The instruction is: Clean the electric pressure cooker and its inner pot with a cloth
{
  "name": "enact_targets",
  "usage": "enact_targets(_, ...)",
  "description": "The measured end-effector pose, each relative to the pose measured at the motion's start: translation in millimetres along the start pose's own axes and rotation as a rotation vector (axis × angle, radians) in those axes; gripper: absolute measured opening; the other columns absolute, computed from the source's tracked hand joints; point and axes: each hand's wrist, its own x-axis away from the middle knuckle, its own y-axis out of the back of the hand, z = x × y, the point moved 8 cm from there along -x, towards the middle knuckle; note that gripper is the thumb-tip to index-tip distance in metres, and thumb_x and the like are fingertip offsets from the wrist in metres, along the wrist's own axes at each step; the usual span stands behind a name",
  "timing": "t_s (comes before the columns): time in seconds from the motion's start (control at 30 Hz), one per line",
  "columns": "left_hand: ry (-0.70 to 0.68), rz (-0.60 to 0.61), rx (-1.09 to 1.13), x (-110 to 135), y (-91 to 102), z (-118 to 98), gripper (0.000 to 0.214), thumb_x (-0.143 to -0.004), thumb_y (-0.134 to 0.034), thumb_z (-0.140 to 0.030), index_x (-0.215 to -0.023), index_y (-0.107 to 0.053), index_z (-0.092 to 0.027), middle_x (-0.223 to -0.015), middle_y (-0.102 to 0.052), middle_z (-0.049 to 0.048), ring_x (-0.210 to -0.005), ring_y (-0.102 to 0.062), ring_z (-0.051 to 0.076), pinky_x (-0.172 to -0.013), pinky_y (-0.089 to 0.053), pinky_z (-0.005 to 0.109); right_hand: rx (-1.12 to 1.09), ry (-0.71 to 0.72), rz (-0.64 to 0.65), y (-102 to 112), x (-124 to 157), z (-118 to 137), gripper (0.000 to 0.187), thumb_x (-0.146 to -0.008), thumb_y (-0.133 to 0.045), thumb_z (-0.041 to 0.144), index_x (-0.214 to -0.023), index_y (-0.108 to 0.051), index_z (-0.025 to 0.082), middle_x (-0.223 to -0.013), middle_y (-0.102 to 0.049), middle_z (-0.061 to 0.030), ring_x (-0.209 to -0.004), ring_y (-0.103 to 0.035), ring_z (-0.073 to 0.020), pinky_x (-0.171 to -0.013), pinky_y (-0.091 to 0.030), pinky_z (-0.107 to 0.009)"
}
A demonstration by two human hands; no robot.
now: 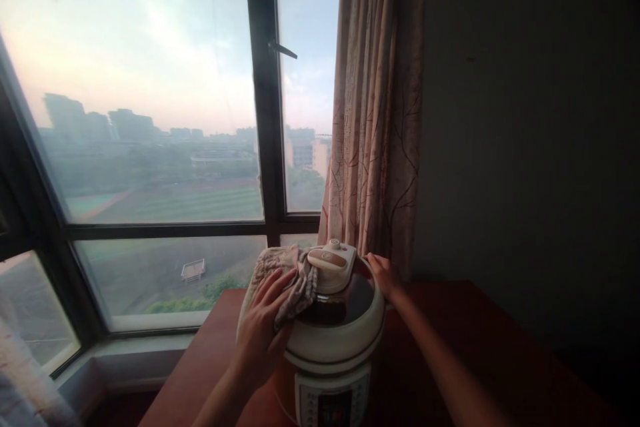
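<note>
- Directions by clock face centred on the view unless noted otherwise.
- At 8 o'clock, noted pale fabric (30,373) in the low corner, with windowsill (145,350) just beyond.
- At 10 o'clock, recorded dark-framed window (165,80); through the glass, hazy buildings (130,125), green field (200,197) and pale sky.
- Spanning 7 to 4 o'clock, red-brown table (185,387), with cooker on top.
- At 7 o'clock, left hand (265,320), coming up from below; fingers partly curled, lying over and having hold of cloth (274,259), pressed to the lid's left side. Thumb mostly hidden; cannot tell how tightly closed.
- Cloth: greyish, textured, bunched toward the lid handle, at about 10 o'clock on the lid.
- Near 12 o'clock, angled window handle (284,50) on the frame.
- At 6 o'clock, cooker (333,343), upright on table, between both hands; lid (363,300) in place, pale around the rim, dark and shiny inside; lid handle (327,270) toward 12 o'clock of the lid; control panel (334,397) facing the viewer.
- At 1 o'clock, curtain (375,113) with branch pattern, hanging behind cooker.
- At 5 o'clock, right hand (384,275), at 2 o'clock on the lid; fingers bent, touching the far rim, tips partly hidden. Cannot tell whether gripping or merely resting.
- At 3 o'clock, dark wall (515,147).
</note>
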Motion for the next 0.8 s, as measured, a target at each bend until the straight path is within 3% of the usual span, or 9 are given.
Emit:
enact_targets(0.1,0.008,-0.098,0.028,43,-4.9,-24,0.056,-0.098,-0.037,-0.036,-0.154,-0.038,-0.031,-0.16,-0.037,0.0045,-0.149,-0.027,0.033,-0.114,-0.036,0.055,0.004,0.007,0.004,-1,0,1,0.055,-0.093,-0.033,0.053,-0.085,-0.075,0.018,-0.086,-0.076,-0.0099,-0.085,-0.068,-0.0256,-0.074,-0.045,-0.031)
enact_targets(0.17,-0.009,-0.187,-0.02,64,-7.2,-40,0.055,-0.099,-0.035,-0.045,-0.152,-0.04,-0.032,-0.161,-0.035,0.0047,-0.149,-0.027,0.035,-0.114,-0.035,0.055,0.007,0.013,0.006,-1,0,1,0.055,-0.093,-0.032,0.053,-0.082,-0.073,0.019,-0.085,-0.076,-0.0093,-0.085,-0.068,-0.0249,-0.073,-0.044,-0.03)
enact_targets(0.23,-0.024,-0.22,-0.067,72,-10.2,-47,0.059,-0.098,-0.032,-0.054,-0.152,-0.041,-0.031,-0.161,-0.035,0.0063,-0.148,-0.028,0.037,-0.115,-0.034,0.055,0.011,0.017,0.007,-1,0,2,0.055,-0.093,-0.032,0.053,-0.08,-0.072,0.019,-0.083,-0.075,-0.0086,-0.083,-0.068,-0.0241,-0.071,-0.043,-0.029)
enact_targets(0.3,-0.027,-0.2,-0.078,69,-11.4,-41,0.064,-0.097,-0.029,-0.057,-0.154,-0.038,-0.028,-0.161,-0.035,0.0084,-0.148,-0.028,0.037,-0.114,-0.035,0.055,0.019,0.02,0.009,-1,1,3,0.054,-0.093,-0.032,0.053,-0.08,-0.072,0.019,-0.08,-0.074,-0.0078,-0.08,-0.067,-0.0236,-0.069,-0.042,-0.029)
enact_targets(0.43,-0.049,-0.174,-0.059,38,-1.1,-4,0.065,-0.095,-0.043,-0.046,-0.156,-0.031,-0.028,-0.16,-0.037,0.0096,-0.146,-0.033,0.035,-0.113,-0.036,0.055,0.04,0.022,0.005,1,3,6,0.052,-0.092,-0.034,0.054,-0.075,-0.069,0.019,-0.072,-0.071,-0.0062,-0.073,-0.065,-0.0229,-0.064,-0.038,-0.029)
enact_targets(0.57,0.098,-0.044,0.044,-12,1.9,45,0.057,-0.091,-0.049,-0.04,-0.146,-0.049,-0.026,-0.151,-0.05,0.0102,-0.138,-0.045,0.033,-0.111,-0.039,0.051,0.052,0.015,-0.001,2,3,5,0.053,-0.093,-0.034,0.053,-0.073,-0.069,0.019,-0.07,-0.07,-0.0062,-0.072,-0.065,-0.0228,-0.063,-0.038,-0.029)
enact_targets(0.67,0.288,0.162,0.228,-53,-12.7,69,0.054,-0.088,-0.052,-0.045,-0.136,-0.061,-0.025,-0.148,-0.054,0.0096,-0.133,-0.051,0.035,-0.11,-0.039,0.048,0.049,0.014,-0.006,2,3,4,0.053,-0.093,-0.034,0.052,-0.08,-0.072,0.019,-0.076,-0.073,-0.0073,-0.077,-0.066,-0.0231,-0.066,-0.04,-0.028)
enact_targets(0.8,0.552,0.346,0.773,-96,-46.8,81,0.057,-0.084,-0.056,-0.053,-0.129,-0.063,-0.018,-0.125,-0.069,0.0115,-0.117,-0.063,0.031,-0.101,-0.048,0.04,0.044,0.012,-0.013,3,2,2,0.054,-0.095,-0.033,0.053,-0.085,-0.075,0.019,-0.078,-0.074,-0.008,-0.078,-0.067,-0.0234,-0.067,-0.042,-0.028)
